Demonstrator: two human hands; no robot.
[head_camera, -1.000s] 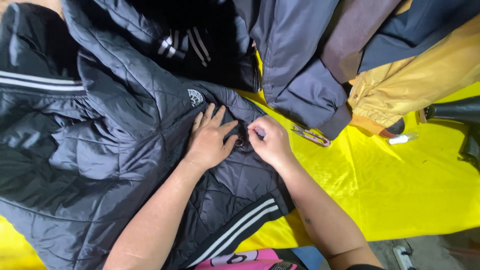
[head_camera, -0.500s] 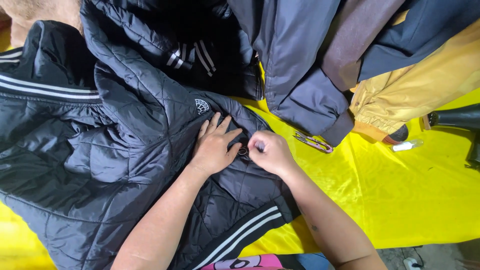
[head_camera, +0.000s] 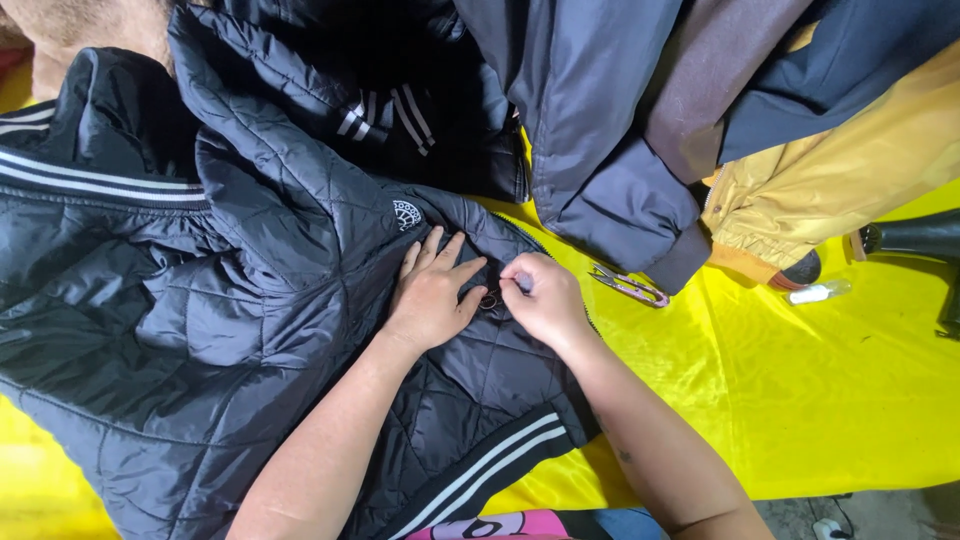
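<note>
We laid the black quilted jacket (head_camera: 250, 330) across the yellow cloth (head_camera: 800, 400). Our left hand (head_camera: 432, 295) pressed flat, fingers spread, to steady its front, while our right hand (head_camera: 540, 295) pinched something small, apparently the zip pull, beside it. Scissors (head_camera: 628, 285) lay just right of the jacket.

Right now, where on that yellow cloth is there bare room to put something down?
The widest bare patch of the yellow cloth lies beyond the right hand, below the small scissors and the mustard jacket. Everything left of that is covered by the black quilted jacket, and the top edge is crowded with a pile of jackets.
</note>
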